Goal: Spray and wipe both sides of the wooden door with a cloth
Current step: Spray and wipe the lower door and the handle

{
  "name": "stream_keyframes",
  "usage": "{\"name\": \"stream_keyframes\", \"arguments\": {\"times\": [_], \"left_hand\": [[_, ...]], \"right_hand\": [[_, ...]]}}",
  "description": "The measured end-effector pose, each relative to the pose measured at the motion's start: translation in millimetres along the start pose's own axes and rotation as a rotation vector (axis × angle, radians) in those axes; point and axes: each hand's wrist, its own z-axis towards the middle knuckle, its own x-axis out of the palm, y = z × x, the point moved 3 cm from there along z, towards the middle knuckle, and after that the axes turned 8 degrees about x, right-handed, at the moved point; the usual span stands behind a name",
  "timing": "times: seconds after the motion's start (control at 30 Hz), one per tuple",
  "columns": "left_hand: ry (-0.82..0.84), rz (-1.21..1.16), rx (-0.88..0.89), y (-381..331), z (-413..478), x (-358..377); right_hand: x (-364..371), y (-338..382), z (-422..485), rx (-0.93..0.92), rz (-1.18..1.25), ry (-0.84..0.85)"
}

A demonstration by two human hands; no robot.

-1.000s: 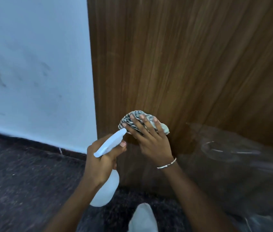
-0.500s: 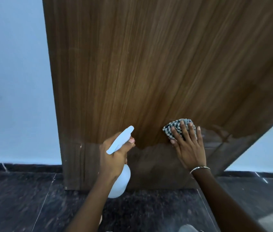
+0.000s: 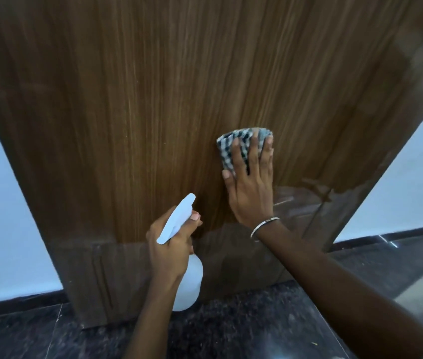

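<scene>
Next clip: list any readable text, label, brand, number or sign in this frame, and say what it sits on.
None can be read.
White plastic spray bottle in the left hand: no label visible.
Checked black-and-white cloth under the right hand: pattern only.
Brown wooden door: bare grain, no sign.

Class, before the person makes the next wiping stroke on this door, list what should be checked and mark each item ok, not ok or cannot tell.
1. Cloth flat against the door under the right hand: ok.
2. Fingers spread over the cloth, holding it in place: ok.
3. Spray bottle gripped in the left hand: ok.
4. Nozzle aimed at the door: ok, it points up towards the wood.
5. Door surface wet where the cloth will go next: cannot tell, no droplets show.
6. Liquid left in the bottle: cannot tell, the bottle is opaque white.
</scene>
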Motion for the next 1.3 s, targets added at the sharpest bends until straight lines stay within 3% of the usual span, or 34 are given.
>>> {"name": "stream_keyframes", "arguments": {"times": [0.13, 0.2, 0.43, 0.57, 0.63, 0.7, 0.83, 1.03, 1.1, 1.2, 1.3], "left_hand": [[-0.002, 0.052, 0.016, 27, -7, -8], [-0.004, 0.074, 0.042, 33, -9, -13], [-0.019, 0.104, -0.011, 51, -8, -26], [-0.046, 0.133, -0.049, 59, -9, -24], [-0.038, 0.149, -0.046, 59, -8, -22], [-0.013, 0.136, -0.012, 56, -5, -23], [0.055, 0.099, 0.048, 57, -2, -24], [0.12, 0.15, 0.048, 67, -7, -18], [0.107, 0.149, 0.033, 70, -9, -15], [0.107, 0.167, 0.024, 72, -13, -10], [0.144, 0.164, 0.018, 75, -17, -6]], "right_hand": [[46, -16, -84, -0.311, -0.138, 0.151], [61, -22, -128, -0.381, -0.187, 0.229], [45, -9, -118, -0.249, -0.147, 0.314], [21, 15, -35, 0.149, 0.128, 0.053], [21, 19, -19, 0.2, 0.164, -0.052], [34, 18, -39, 0.136, 0.133, -0.069], [76, 12, -133, -0.149, -0.018, 0.136], [70, -11, -149, -0.184, -0.056, 0.242], [61, -52, -149, -0.067, -0.043, 0.251], [44, -119, -163, 0.33, 0.023, 0.264], [37, -130, -170, 0.634, 0.123, 0.26]]}}
